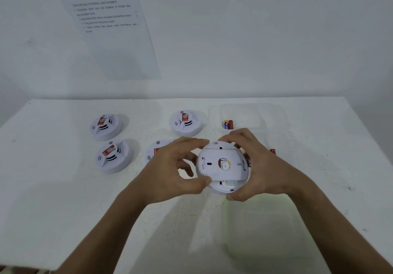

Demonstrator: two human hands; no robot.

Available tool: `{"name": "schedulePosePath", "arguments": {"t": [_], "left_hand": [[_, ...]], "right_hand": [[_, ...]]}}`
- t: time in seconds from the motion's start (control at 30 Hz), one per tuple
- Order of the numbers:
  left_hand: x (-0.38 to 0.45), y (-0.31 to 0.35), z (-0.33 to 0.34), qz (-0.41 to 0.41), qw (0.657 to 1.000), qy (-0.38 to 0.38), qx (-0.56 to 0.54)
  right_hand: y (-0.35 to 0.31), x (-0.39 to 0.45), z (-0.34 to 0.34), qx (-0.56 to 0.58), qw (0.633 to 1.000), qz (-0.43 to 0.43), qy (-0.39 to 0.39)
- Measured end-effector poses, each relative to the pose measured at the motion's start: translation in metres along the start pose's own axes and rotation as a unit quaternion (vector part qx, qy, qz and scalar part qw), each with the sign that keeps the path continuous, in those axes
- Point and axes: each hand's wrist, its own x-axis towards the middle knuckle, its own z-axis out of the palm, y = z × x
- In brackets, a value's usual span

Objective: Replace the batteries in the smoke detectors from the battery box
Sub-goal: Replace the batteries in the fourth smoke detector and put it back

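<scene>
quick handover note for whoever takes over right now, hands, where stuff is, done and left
Left hand and right hand both grip the held detector, back side up, a battery visible through its centre hole.
Four other detectors sit face up on the table.
Batteries lie in the clear box behind the hands.
Done: cannot tell which detectors are refitted.
Left: close this one, then check the rest.

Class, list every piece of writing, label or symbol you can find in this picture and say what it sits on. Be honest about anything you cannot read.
Paper sheet on the wall: several printed lines, too blurred to read.
Red labels on the smoke detectors on the table: white mark and text, too small to read.
Batteries in the clear box: lettering, not legible.
Held smoke detector: no readable text.
</scene>
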Motion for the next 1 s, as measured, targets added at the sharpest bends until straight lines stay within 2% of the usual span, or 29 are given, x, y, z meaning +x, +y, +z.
{"name": "schedulePosePath", "arguments": {"t": [0.07,0.17,0.23,0.33,0.47,0.57,1.0], "left_hand": [[-0.001,0.004,-0.001,0.015,0.998,0.003,-0.063],[-0.002,0.009,-0.001,0.031,0.988,0.019,-0.151],[-0.003,0.01,-0.003,0.027,0.995,0.042,-0.09],[-0.007,0.006,0.0,0.012,0.999,0.014,0.044],[-0.008,0.005,0.006,-0.022,0.999,-0.014,0.029],[-0.008,0.004,0.002,-0.022,1.0,-0.003,0.014],[-0.009,-0.002,-0.008,-0.005,0.994,0.027,0.104]], "right_hand": [[-0.002,0.0,-0.001,-0.036,0.999,0.0,0.001],[-0.005,0.002,0.001,-0.011,1.0,0.001,-0.023],[-0.008,0.004,0.002,0.04,0.999,-0.012,-0.014],[-0.009,0.006,0.006,0.122,0.992,-0.037,0.017],[-0.005,0.005,0.011,0.191,0.981,-0.036,0.026],[-0.001,0.003,0.013,0.179,0.983,-0.019,0.033],[0.0,0.002,0.021,0.091,0.993,0.009,0.073]]}}
